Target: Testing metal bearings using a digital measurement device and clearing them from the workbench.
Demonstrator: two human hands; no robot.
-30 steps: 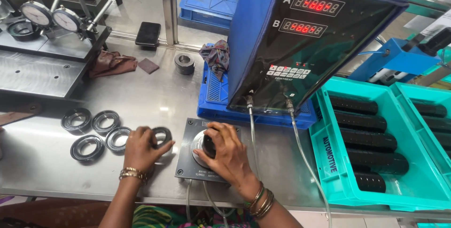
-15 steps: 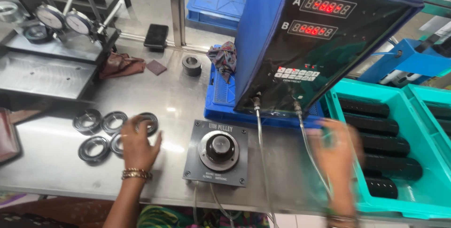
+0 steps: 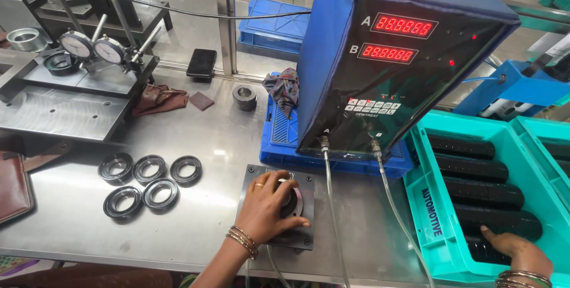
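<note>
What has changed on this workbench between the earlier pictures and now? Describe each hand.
The left hand left the black rings and moved right onto the round gauge fixture, taking one ring along: five remain. The right hand let go of the fixture and moved right into the teal crate, onto the black stacks. The blue display unit stayed put.

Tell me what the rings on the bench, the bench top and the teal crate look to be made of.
Rings: probably dark steel with a rubber-like face; grey gleam at the rims, matte black bands.
Bench top: stainless sheet metal by the look, brushed grey with soft glare.
Teal crate: moulded plastic, even colour, glossy, ribbed rim; right hand rests inside.
</note>
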